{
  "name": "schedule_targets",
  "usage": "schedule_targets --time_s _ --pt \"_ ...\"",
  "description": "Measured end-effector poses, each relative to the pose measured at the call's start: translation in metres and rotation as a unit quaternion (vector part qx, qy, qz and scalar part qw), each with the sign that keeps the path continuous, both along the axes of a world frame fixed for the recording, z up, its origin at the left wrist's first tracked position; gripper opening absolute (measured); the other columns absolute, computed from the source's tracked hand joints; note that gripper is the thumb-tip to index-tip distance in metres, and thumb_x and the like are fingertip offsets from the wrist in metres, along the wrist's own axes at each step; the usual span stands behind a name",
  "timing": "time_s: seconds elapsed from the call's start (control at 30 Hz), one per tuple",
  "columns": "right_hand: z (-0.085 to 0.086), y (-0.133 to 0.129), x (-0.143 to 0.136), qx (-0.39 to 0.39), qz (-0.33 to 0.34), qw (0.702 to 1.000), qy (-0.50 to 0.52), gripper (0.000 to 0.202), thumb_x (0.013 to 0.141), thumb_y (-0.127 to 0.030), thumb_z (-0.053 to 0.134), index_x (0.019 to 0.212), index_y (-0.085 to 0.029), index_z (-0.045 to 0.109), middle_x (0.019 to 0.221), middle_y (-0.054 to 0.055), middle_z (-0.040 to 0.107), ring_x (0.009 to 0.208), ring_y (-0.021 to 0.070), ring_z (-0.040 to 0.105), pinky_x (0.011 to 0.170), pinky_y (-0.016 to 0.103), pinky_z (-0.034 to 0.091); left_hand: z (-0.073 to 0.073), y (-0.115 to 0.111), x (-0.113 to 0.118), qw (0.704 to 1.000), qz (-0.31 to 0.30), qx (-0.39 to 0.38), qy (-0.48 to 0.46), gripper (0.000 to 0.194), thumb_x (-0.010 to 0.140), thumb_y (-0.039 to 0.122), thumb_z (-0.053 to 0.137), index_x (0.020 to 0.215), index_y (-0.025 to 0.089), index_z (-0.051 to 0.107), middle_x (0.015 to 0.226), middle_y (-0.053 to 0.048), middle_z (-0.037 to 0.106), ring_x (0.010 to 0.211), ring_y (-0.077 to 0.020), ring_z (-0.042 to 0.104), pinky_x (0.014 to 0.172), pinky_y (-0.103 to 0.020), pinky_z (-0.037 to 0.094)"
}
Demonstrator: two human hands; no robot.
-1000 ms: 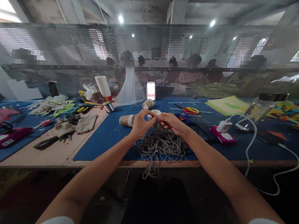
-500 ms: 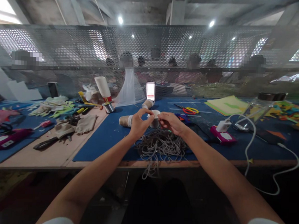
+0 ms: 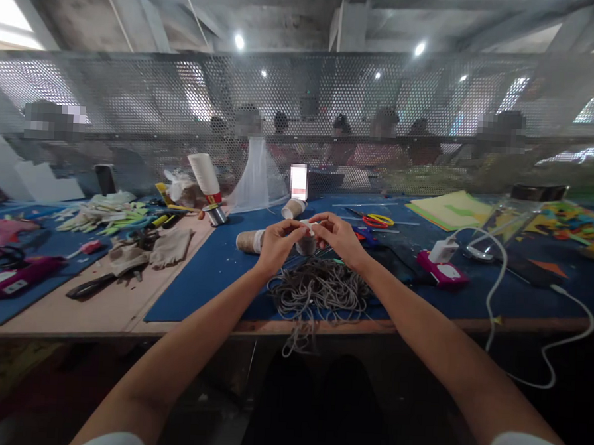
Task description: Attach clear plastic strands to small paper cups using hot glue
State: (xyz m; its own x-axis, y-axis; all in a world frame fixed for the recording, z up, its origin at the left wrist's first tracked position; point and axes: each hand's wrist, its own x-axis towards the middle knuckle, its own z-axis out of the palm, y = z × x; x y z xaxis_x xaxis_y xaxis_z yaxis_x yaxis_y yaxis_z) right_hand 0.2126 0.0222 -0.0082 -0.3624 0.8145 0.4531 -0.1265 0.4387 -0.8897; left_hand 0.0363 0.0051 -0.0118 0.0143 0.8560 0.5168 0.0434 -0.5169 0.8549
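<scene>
My left hand (image 3: pixel 277 247) and my right hand (image 3: pixel 343 239) meet over the middle of the blue work mat, fingertips pinched close together. Between them shows a small white piece (image 3: pixel 311 229), too small to name. Just below the fingertips is a pale cup (image 3: pixel 306 245), partly covered by my fingers; whether a hand touches it I cannot tell. A heap of grey cord (image 3: pixel 318 290) lies nearer to me, some strands hanging over the table edge. Left of my left hand a twine-wrapped cup (image 3: pixel 249 241) lies on its side. Another wrapped cup (image 3: pixel 294 208) lies behind my hands.
Scissors (image 3: pixel 378 220) lie beyond my right hand, with a purple box (image 3: pixel 441 270) and white cable farther right. A leaning stack of paper cups (image 3: pixel 204 174), work gloves (image 3: pixel 171 248) and a pink glue gun (image 3: pixel 8 232) are to the left. A perforated screen (image 3: pixel 153 109) stands behind.
My right hand has shifted slightly left and its fingers now meet my left fingertips. The white cup rim seen between the hands before is now mostly covered.
</scene>
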Motion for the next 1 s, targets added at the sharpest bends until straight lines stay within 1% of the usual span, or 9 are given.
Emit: schedule_targets --time_s 0.07,0.13,0.2,0.3,0.43,0.6,0.77,0.87,1.0 --pt "-0.0001 -0.0029 -0.001 0.078 -0.025 0.996 -0.031 0.031 0.086 -0.046 0.071 0.107 -0.024 0.071 0.082 0.0 0.066 0.068 0.0128 0.058 0.066 0.028 0.048 0.0004 0.0 0.0003 1.0 -0.004 -0.016 -0.013 0.021 0.077 0.035 0.076 0.08 0.015 0.074 0.077 -0.002 0.073 0.073 -0.0147 0.064 0.072 -0.025 0.049" --pt "0.0001 -0.0053 -0.0016 0.139 -0.066 0.987 -0.046 0.024 0.087 -0.043 0.071 0.103 -0.026 0.075 0.089 0.001 0.066 0.079 0.0146 0.059 0.073 0.029 0.048 0.0004 0.001 0.0 0.999 -0.01 -0.031 -0.028 0.023 0.073 0.036 0.08 0.08 0.015 0.076 0.075 -0.002 0.073 0.07 -0.0139 0.063 0.069 -0.025 0.048" --pt "0.0006 -0.0058 -0.0017 0.168 -0.093 0.981 -0.037 0.018 0.085 -0.041 0.074 0.096 -0.027 0.078 0.092 0.002 0.066 0.084 0.0155 0.059 0.075 0.029 0.048 0.0002 0.0025 -0.0007 0.998 -0.027 -0.043 -0.045 0.024 0.071 0.036 0.083 0.08 0.015 0.077 0.076 -0.002 0.074 0.07 -0.0138 0.064 0.07 -0.025 0.049" --pt "0.0024 -0.0037 -0.0011 0.133 -0.079 0.988 -0.004 0.019 0.082 -0.042 0.077 0.089 -0.024 0.077 0.088 0.002 0.067 0.079 0.0145 0.06 0.073 0.029 0.048 -0.0003 0.0039 -0.0012 0.995 -0.066 -0.051 -0.057 0.024 0.07 0.036 0.085 0.082 0.016 0.079 0.08 -0.003 0.077 0.074 -0.0154 0.067 0.078 -0.028 0.052" --pt "0.0056 -0.0007 0.0002 0.048 -0.072 0.996 0.022 0.033 0.078 -0.051 0.077 0.084 -0.019 0.072 0.073 0.0 0.066 0.069 0.0131 0.059 0.07 0.03 0.048 -0.0001 0.002 -0.0003 0.993 -0.102 -0.049 -0.044 0.026 0.074 0.037 0.083 0.09 0.017 0.08 0.086 -0.006 0.079 0.083 -0.0191 0.072 0.088 -0.032 0.054" --pt "0.0058 0.0002 0.0008 -0.01 -0.078 0.996 0.032 0.044 0.077 -0.061 0.074 0.074 -0.018 0.064 0.061 -0.002 0.06 0.059 0.0108 0.053 0.062 0.026 0.044 0.0033 -0.0019 0.0006 0.997 -0.069 -0.041 -0.023 0.029 0.075 0.039 0.083 0.093 0.016 0.079 0.088 -0.007 0.079 0.085 -0.0199 0.073 0.085 -0.032 0.055" --pt "0.0045 0.0001 0.0012 -0.026 -0.019 0.999 0.042 0.055 0.086 -0.066 0.061 0.058 -0.02 0.053 0.051 -0.005 0.046 0.05 0.0092 0.046 0.059 0.026 0.044 0.0033 -0.002 0.0018 0.999 -0.043 -0.031 -0.003 0.03 0.074 0.04 0.082 0.091 0.016 0.077 0.085 -0.007 0.079 0.083 -0.0191 0.073 0.081 -0.03 0.055" --pt "0.0053 -0.0012 0.002 -0.037 0.022 0.998 0.043 0.049 0.081 -0.063 0.069 0.062 -0.019 0.056 0.056 -0.005 0.05 0.052 0.0088 0.047 0.06 0.026 0.045 0.0021 -0.0016 0.0017 0.999 -0.043 -0.016 0.006 0.029 0.077 0.041 0.08 0.091 0.016 0.077 0.087 -0.006 0.078 0.083 -0.0188 0.072 0.081 -0.03 0.055" --pt "0.0065 -0.0034 0.0035 -0.038 0.053 0.997 0.042 0.038 0.07 -0.05 0.085 0.076 -0.019 0.063 0.07 -0.003 0.06 0.062 0.0093 0.055 0.063 0.024 0.045 0.0033 -0.0023 0.0009 1.0 -0.017 0.011 -0.001 0.026 0.077 0.04 0.08 0.087 0.016 0.076 0.086 -0.006 0.078 0.08 -0.0175 0.07 0.076 -0.027 0.055"
